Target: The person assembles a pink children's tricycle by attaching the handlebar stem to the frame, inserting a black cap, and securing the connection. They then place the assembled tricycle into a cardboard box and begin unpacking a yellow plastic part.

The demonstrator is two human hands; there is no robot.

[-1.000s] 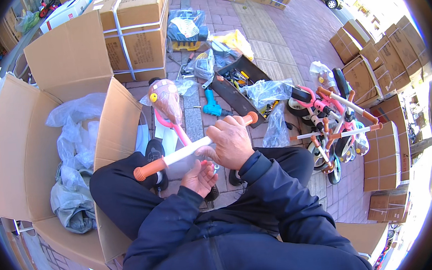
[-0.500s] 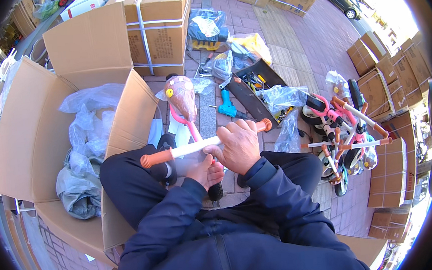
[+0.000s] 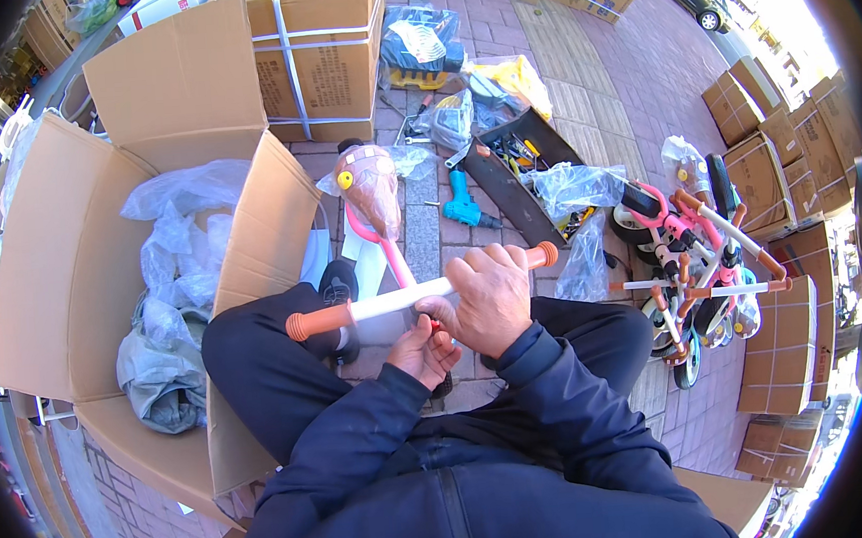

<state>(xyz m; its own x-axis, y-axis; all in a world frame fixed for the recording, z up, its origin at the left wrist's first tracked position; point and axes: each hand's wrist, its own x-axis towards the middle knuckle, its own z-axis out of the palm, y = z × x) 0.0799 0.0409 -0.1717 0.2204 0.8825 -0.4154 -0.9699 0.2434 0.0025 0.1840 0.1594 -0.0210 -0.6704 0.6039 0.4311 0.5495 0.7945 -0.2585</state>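
A white handlebar (image 3: 390, 304) with ribbed brown grips lies crosswise before me, its right end raised. My right hand (image 3: 494, 300) is closed round it, next to the right grip. Under the bar my left hand (image 3: 423, 355) has its fingers curled, a small red part (image 3: 436, 326) at their tips; its kind I cannot make out. Beyond the bar runs the pink frame (image 3: 397, 263) of a small bike, with a brown, plastic-wrapped piece (image 3: 373, 185) at its far end. Where frame and bar meet is hidden by my hands.
An open carton (image 3: 62, 285) with plastic wrapping stands at left. Ahead lie a teal power drill (image 3: 460, 202) and a dark tool tray (image 3: 510, 188). Several small pink bikes (image 3: 695, 260) cluster at right, with stacked cartons (image 3: 781, 344) beyond. A strapped carton (image 3: 322, 62) stands ahead.
My left hand has shifted slightly right and down, and its fingers have curled in at the red part. My right hand keeps its grip on the handlebar, which has moved slightly right.
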